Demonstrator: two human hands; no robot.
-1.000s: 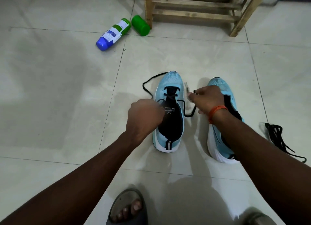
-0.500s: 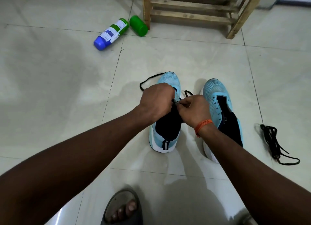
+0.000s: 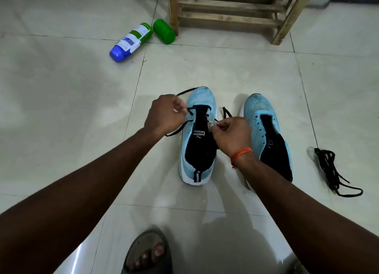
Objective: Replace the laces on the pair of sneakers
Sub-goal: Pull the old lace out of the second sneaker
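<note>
On the pale glossy tile floor (image 3: 61,109), wide bare room lay left of the work and ahead, up to the slatted wooden rack (image 3: 225,17). A white-and-green bottle with a blue cap (image 3: 131,43) and a green plastic cylinder (image 3: 164,30) lay by the rack's left leg, well apart from the shoes. The right side was tighter: a loose bundle of black lace (image 3: 328,167) lay near the second light-blue mesh sneaker (image 3: 258,111). A sandalled foot (image 3: 147,251) sat at the bottom edge.

Versus 0.5 s ago, the hands had separated. The left hand (image 3: 164,115) had moved off the tongue to the shoe's left side, fingers curled, pinching the threaded black lace (image 3: 177,132). The right hand (image 3: 231,134), orange thread band (image 3: 241,152) at the wrist, pinched the lace's other end at the right eyelet row.

The light-blue mesh sneaker with black tongue (image 3: 203,98) stood upright between the hands, toe pointing away, laced through the front eyelets only.
</note>
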